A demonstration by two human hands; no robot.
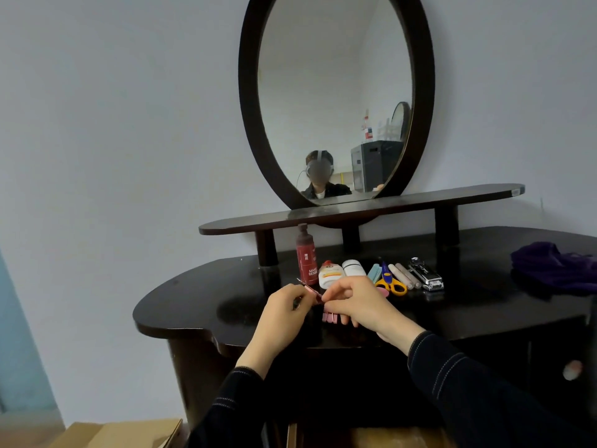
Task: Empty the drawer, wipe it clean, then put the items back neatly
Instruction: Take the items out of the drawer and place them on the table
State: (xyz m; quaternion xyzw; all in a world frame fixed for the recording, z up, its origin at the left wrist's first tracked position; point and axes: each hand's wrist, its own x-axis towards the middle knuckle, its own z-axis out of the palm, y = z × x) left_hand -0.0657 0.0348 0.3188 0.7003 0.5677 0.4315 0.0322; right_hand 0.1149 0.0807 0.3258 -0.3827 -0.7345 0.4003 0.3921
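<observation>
Near-black wood, pale wall, bright little toiletries

The dressing table [193, 295] is glossy blackish brown, as is the oval mirror frame [250, 124]; the wall [113, 124] is pale grey with a lilac cast. The bottle [307, 263] is deep red with white lettering, the tube [329, 274] white with a red cap, the jar [353, 268] plain white. The scissors [389, 281] have yellow handles and a blue blade guard. The file [374, 272] is pale teal, the two sticks [403, 276] beige-pink, the cloth [555, 265] dark purple. The small clips [329, 316] and the thin piece [311, 291] are pink, the sleeve [468, 376] black with pale dotted stitching, the cardboard box [113, 434] tan.
</observation>
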